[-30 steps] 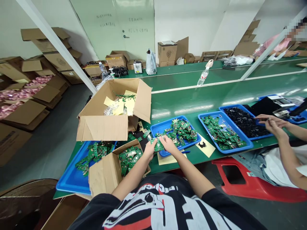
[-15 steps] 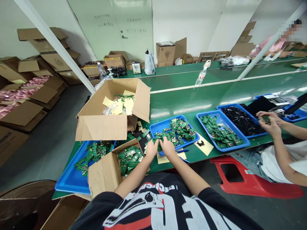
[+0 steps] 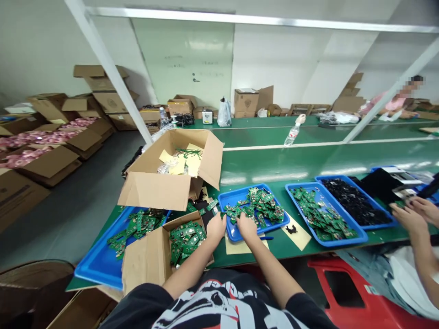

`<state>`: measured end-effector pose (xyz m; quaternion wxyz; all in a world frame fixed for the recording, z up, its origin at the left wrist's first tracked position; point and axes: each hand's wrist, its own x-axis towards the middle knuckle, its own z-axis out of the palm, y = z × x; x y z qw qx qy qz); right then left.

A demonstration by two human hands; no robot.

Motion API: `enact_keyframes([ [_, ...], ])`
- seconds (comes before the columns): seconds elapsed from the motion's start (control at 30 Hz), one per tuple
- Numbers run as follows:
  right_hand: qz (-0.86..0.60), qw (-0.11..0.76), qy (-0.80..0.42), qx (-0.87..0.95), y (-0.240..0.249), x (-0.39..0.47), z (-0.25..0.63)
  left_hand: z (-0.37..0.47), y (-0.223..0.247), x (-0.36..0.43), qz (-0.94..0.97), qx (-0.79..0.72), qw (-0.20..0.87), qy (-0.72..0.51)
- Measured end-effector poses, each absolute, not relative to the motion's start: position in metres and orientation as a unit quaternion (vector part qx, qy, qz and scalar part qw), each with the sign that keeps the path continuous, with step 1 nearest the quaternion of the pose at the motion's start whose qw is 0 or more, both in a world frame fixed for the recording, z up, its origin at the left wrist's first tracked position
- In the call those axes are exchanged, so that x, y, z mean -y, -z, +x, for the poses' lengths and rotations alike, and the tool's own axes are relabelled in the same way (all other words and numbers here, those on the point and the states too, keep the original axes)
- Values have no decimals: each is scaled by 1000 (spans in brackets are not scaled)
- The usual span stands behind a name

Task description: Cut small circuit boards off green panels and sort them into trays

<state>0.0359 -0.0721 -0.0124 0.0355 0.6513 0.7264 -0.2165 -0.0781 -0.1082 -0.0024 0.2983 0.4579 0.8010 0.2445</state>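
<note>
My left hand (image 3: 216, 227) is closed at the left edge of a blue tray (image 3: 230, 234), with a green circuit board (image 3: 222, 214) showing at its fingertips. Over the front of that tray is my right hand (image 3: 247, 225), fingers curled down beside the loose boards; whatever they grip is hidden. A pile of green circuit boards (image 3: 265, 203) fills the tray's right part. Left of my hands stands a small open carton (image 3: 147, 256) full of similar boards. Paper and a blue pen-like tool (image 3: 266, 238) lie at the tray's front edge.
A large open carton (image 3: 154, 189) stands behind the small one; another blue tray (image 3: 92, 265) with boards is at far left. To the right are a tray of boards (image 3: 322, 210), a tray of black parts (image 3: 353, 201) and a co-worker's hands (image 3: 411, 217). A bottle (image 3: 292, 132) stands further back.
My hands were together around a circuit board and have moved apart, the right one to the right over the tray. The view has tilted up. The co-worker's hands have moved right.
</note>
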Motion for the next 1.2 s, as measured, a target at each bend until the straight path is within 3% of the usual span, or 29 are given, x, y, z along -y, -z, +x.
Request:
enact_keyframes([
  [0.13,647,45,216,-730,13,62,53,-84,8,110,433,-774,343,-309],
  [0.23,667,-16,236,-707,15,59,59,-76,15,110,403,-746,394,-354],
  [0.4,519,-130,506,-676,20,70,52,-57,21,111,383,-706,439,-403],
  [0.47,492,-159,562,-645,22,76,47,-53,21,112,387,-697,445,-408],
  [0.53,499,-199,545,-644,26,80,44,-52,20,113,393,-699,441,-403],
  [0.63,527,-249,422,-695,31,82,43,-53,19,113,401,-721,416,-384],
  [0.77,579,-196,273,-743,32,86,40,-51,19,110,413,-753,374,-350],
  [0.93,640,-46,229,-732,25,88,36,-47,21,107,427,-771,367,-299],
  [1.03,644,-35,255,-720,28,82,41,-47,24,106,428,-772,386,-267],
  [1.2,634,-90,392,-660,43,70,57,-52,29,98,420,-752,446,-244],
])
